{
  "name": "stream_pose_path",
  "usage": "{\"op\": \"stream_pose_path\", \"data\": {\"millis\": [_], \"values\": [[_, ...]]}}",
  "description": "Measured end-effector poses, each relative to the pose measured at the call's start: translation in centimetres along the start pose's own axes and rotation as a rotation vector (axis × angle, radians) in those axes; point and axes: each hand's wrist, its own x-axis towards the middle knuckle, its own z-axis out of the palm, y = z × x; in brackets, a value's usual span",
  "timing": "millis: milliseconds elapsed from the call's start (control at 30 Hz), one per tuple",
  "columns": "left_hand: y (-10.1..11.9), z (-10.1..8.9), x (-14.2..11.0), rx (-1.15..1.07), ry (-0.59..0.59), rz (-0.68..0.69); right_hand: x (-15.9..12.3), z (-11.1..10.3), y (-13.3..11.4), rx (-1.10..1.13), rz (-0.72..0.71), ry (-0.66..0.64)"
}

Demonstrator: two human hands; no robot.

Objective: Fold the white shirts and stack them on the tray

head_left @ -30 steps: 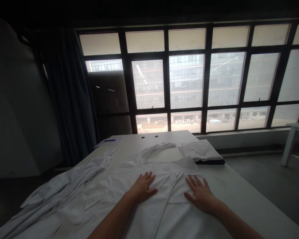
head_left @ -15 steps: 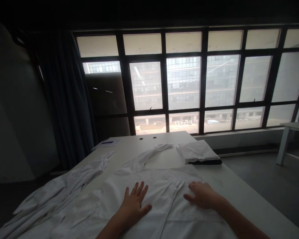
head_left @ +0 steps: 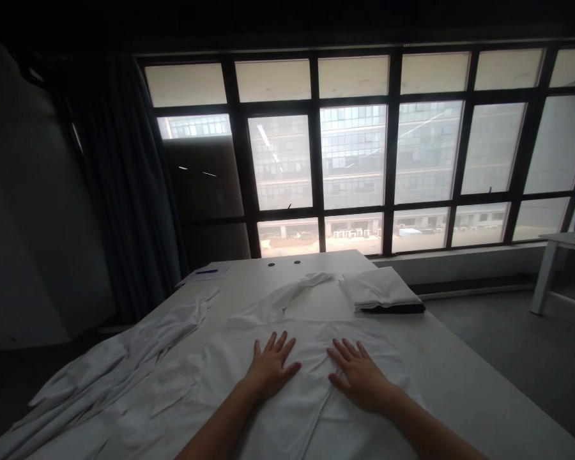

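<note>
Dim room, white table (head_left: 453, 367) in front of a window (head_left: 352, 156). Left hand (head_left: 269, 372) open, palm down, fingers spread and pointing far, flat on the white cloth (head_left: 287, 415). Right hand (head_left: 361, 382) open too, palm down, fingers pointing far and left, on the same cloth. Hands apart, seam or fold between them running from near, slightly left, to far, slightly right.

Cloth lies spread out on near middle of table, wrinkled; long axis looks roughly near-far, but near end is cut off by view, so can't tell fully. Narrow strip (head_left: 280, 300) comes off its far left part, points far and bends right. Far edge runs roughly left-right, just past the fingers.

Second cloth (head_left: 119, 358) rumpled along table's left side, long axis near left to far right. Folded stack (head_left: 381, 287), far right of hands, white over a dark layer (head_left: 400, 308). Pen (head_left: 207, 272) on paper (head_left: 218, 273) at far left corner. Two round holes (head_left: 284, 263) at far end. Dark curtain (head_left: 129, 191) left, side table (head_left: 551, 255) right.
</note>
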Motion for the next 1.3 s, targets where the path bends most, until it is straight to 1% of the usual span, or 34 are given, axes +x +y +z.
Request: {"op": "stream_pose_path", "data": {"millis": [133,200,267,367,533,600,667,733,800,867,1000,1067,1133,1200,1233,1300], "values": [[-2.8,0.6,1.7,0.007,0.066,-0.037,0.4,-0.7,3.3,-0.071,0.196,0.009],[-4.4,0.5,1.8,0.013,0.081,-0.061,0.4,-0.9,5.1,-0.114,0.294,0.017],[-6.2,0.2,1.6,0.021,0.089,-0.074,0.3,-1.1,6.6,-0.144,0.357,0.028],[-9.3,-0.2,0.7,0.039,0.100,-0.099,0.1,-0.9,7.8,-0.165,0.375,0.052],[-15.0,-1.1,-1.8,0.082,0.127,-0.202,-0.1,-0.3,8.4,-0.184,0.352,0.094],[-16.6,-1.4,-2.9,0.093,0.121,-0.216,0.0,-0.1,8.6,-0.182,0.348,0.094],[-17.6,-1.5,-3.9,0.098,0.113,-0.220,0.0,0.0,8.7,-0.182,0.342,0.094],[-17.9,-1.3,-4.7,0.100,0.115,-0.219,-0.1,0.0,8.9,-0.185,0.334,0.096],[-17.8,-1.0,-5.7,0.100,0.117,-0.209,-0.2,-0.1,9.1,-0.189,0.320,0.097],[-17.4,-0.6,-6.9,0.098,0.101,-0.192,-0.5,-0.2,9.3,-0.184,0.298,0.091],[-16.3,0.3,-10.2,0.108,0.063,-0.156,-1.3,-0.7,10.0,-0.167,0.234,0.077],[-15.7,0.8,-11.7,0.122,0.077,-0.170,-1.6,-1.0,10.5,-0.174,0.204,0.067],[-15.2,1.2,-12.5,0.127,0.096,-0.197,-1.5,-1.4,10.5,-0.201,0.197,0.047],[-14.9,1.3,-12.8,0.120,0.102,-0.215,-1.0,-2.0,9.6,-0.249,0.238,0.042],[-14.9,1.3,-12.7,0.114,0.097,-0.220,-0.6,-2.2,8.7,-0.275,0.266,0.056],[-14.8,0.8,-12.2,0.109,0.079,-0.227,0.6,-2.3,6.0,-0.300,0.291,0.117]]}}
